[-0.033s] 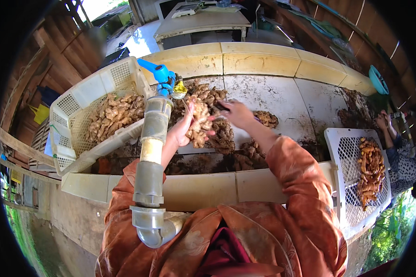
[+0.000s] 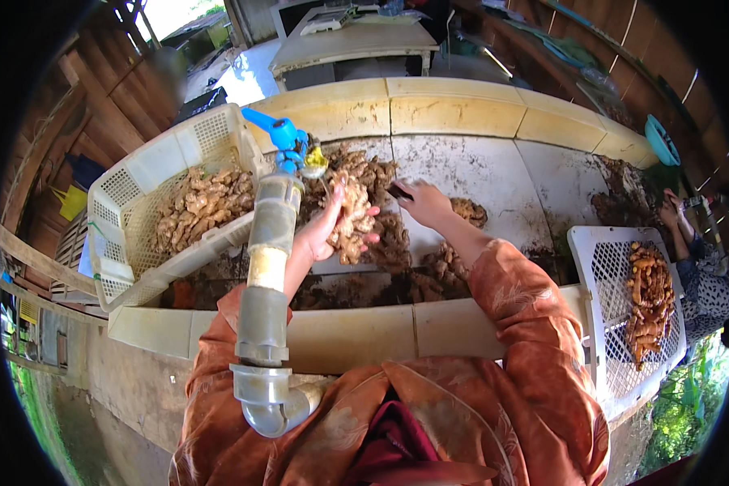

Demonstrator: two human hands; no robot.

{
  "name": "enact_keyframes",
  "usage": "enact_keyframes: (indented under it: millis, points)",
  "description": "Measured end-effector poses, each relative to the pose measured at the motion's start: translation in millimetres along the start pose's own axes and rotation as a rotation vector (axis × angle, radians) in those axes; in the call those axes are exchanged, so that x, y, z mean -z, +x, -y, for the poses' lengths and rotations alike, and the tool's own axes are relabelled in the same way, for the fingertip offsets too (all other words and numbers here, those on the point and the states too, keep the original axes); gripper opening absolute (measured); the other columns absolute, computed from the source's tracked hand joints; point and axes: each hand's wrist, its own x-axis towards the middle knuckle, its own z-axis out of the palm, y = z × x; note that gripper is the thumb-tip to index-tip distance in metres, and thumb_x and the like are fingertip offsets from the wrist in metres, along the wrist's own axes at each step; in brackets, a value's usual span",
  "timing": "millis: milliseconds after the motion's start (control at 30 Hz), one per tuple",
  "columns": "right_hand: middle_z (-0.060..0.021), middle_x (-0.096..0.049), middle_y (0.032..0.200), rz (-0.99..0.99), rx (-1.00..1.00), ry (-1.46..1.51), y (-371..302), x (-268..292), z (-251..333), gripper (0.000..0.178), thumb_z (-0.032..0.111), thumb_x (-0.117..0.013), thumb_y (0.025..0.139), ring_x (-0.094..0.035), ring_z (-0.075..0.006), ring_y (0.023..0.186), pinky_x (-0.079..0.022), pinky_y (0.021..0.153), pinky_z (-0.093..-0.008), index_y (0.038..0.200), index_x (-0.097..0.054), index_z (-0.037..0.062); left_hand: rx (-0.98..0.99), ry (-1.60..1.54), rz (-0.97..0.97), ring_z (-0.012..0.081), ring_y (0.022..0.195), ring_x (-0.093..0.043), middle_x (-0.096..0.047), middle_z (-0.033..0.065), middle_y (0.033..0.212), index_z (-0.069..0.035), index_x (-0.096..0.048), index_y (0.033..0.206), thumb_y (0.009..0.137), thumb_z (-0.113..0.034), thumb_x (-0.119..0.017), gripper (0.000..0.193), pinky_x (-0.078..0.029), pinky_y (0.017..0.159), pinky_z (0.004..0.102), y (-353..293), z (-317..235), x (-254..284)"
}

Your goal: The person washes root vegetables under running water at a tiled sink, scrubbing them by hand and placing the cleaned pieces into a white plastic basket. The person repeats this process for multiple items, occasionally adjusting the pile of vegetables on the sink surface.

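Observation:
A large, knobbly ginger root (image 2: 351,217) rests in my left hand (image 2: 324,232), with the fingers curled round its side. To the right, my right hand (image 2: 428,202) is closed on a small dark object (image 2: 398,191), possibly a brush; its kind is not clear. A gap separates that hand from the held root. More ginger roots (image 2: 390,243) lie beneath and beside my hands in the white-tiled trough (image 2: 462,166), with dark soil about them. The blue-handled tap (image 2: 282,134) stands just beyond my left hand.
A cream crate (image 2: 125,190) holding ginger stands at the left. The grey pipe (image 2: 266,320) rises in front of my left forearm. At the right, a white slotted crate (image 2: 611,320) carries ginger. Another person's hand (image 2: 670,212) shows at the far right.
My right hand has drawn slightly right, away from the held ginger root, with the dark object in it. My left hand has shifted a little to the right and still holds the root.

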Motion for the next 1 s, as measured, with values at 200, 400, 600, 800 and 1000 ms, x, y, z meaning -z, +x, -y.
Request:
enact_keyframes:
  millis: [200, 400, 600, 800, 1000]
  points:
    - [-0.0083, -0.06, 0.097, -0.189, 0.468, 0.275, 9, -7, 1, 0.026, 0.021, -0.057, 0.08, -0.059, -0.0277, 0.088, -0.048, 0.078, -0.0381, 0.106, -0.06, 0.0143, -0.063, -0.092, -0.024, 0.0314, 0.093, -0.061, -0.052, 0.0096, 0.121, -0.015, -0.037, 0.13, 0.079, -0.073, -0.028, 0.078, -0.051, 0.072, 0.0418, -1, -5, -4]
    - [-0.004, -0.057, 0.079, -0.348, 0.826, 0.146, -4, -3, 45, 0.009, 0.015, -0.062, 0.074, -0.058, -0.0225, 0.077, -0.046, 0.071, -0.0347, 0.082, -0.062, 0.0108, -0.04, -0.145, -0.199, 0.0224, 0.093, -0.06, -0.056, 0.0074, 0.112, -0.013, -0.044, 0.124, 0.076, -0.076, -0.032, 0.08, -0.052, 0.074, 0.0432, 13, 8, 18]
    - [-0.0048, -0.055, 0.075, -0.333, 0.807, 0.088, -2, -7, 45, 0.008, 0.017, -0.061, 0.072, -0.058, -0.0217, 0.075, -0.045, 0.067, -0.0346, 0.073, -0.057, 0.009, -0.005, -0.07, -0.267, 0.02, 0.102, -0.056, -0.053, 0.0058, 0.117, -0.013, -0.041, 0.126, 0.077, -0.075, -0.033, 0.079, -0.051, 0.077, 0.043, 18, 16, 21]
    - [-0.0061, -0.055, 0.072, -0.261, 0.82, 0.09, 0, -9, 49, 0.009, 0.016, -0.059, 0.07, -0.057, -0.0234, 0.073, -0.044, 0.067, -0.0355, 0.069, -0.055, 0.0087, 0.015, -0.004, -0.376, 0.0204, 0.099, -0.057, -0.056, 0.0078, 0.112, -0.009, -0.044, 0.124, 0.078, -0.073, -0.035, 0.079, -0.049, 0.08, 0.0412, 19, 17, 12]
    - [-0.007, -0.058, 0.074, 0.057, 0.588, 0.498, 2, 6, 48, 0.008, 0.011, -0.06, 0.074, -0.058, -0.0206, 0.07, -0.046, 0.068, -0.0303, 0.08, -0.06, 0.0052, -0.157, -0.164, -0.506, 0.0215, 0.103, -0.055, -0.055, 0.007, 0.114, -0.008, -0.045, 0.125, 0.079, -0.074, -0.032, 0.081, -0.047, 0.086, 0.0412, 21, 8, 20]
